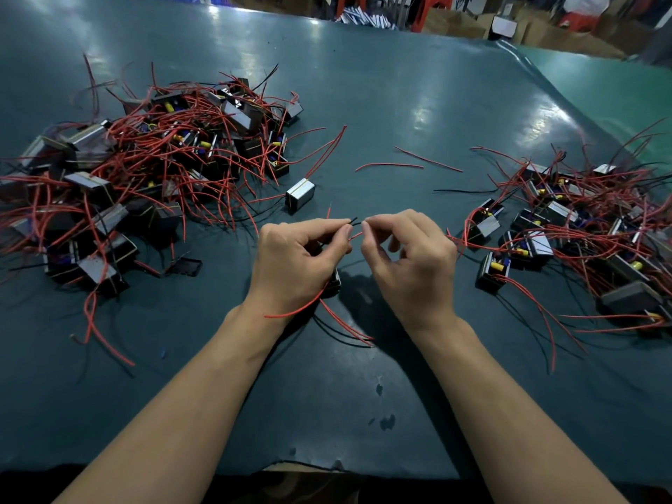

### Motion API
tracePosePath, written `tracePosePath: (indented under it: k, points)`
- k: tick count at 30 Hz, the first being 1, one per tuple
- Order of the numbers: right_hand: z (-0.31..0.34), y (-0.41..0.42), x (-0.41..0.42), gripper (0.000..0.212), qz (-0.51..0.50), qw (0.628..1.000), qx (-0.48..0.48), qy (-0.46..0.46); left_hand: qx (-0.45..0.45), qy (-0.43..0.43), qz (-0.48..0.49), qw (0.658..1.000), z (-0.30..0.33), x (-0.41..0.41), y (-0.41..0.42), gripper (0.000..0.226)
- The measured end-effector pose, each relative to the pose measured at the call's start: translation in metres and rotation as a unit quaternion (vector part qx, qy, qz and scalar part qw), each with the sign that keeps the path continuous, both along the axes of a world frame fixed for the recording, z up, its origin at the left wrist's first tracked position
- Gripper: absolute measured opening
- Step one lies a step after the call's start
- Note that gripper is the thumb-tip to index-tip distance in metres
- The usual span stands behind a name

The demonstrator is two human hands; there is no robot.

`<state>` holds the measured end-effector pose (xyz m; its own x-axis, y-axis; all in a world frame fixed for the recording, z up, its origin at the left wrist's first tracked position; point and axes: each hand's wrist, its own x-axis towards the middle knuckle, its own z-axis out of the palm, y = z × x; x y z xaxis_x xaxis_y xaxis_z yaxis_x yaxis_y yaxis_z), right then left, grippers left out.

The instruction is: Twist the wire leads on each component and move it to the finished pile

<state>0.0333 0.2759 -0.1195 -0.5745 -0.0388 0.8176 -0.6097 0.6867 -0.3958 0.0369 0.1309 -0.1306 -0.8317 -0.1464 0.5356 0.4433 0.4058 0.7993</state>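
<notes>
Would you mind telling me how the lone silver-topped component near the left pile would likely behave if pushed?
The lone component looks blocky and flat-based, so it would probably slide, not roll. Its long red leads arch limply, so they would likely trail and might snag the left pile.

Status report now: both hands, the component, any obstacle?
Left hand and right hand pinch thin wire leads. Component half hidden under left hand. Piles either side, nothing in the way.
</notes>
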Motion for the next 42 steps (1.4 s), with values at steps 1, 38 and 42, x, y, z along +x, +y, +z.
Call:
tracePosePath:
  k: [1,38,42]
  points:
    - [0.000,0.000,-0.001,0.012,-0.014,0.999,0.021,0.025,-0.006,-0.001,0.002,1.000,0.001,0.001,0.000,0.008]
    - [0.004,0.028,-0.007,0.023,0.091,0.984,0.025,-0.154,-0.078,0.066,-0.011,0.995,0.002,-0.002,-0.008,0.007]
    - [0.003,0.027,-0.012,0.011,0.132,0.983,0.049,-0.120,-0.077,0.058,-0.045,0.994,0.001,-0.002,-0.008,0.007]
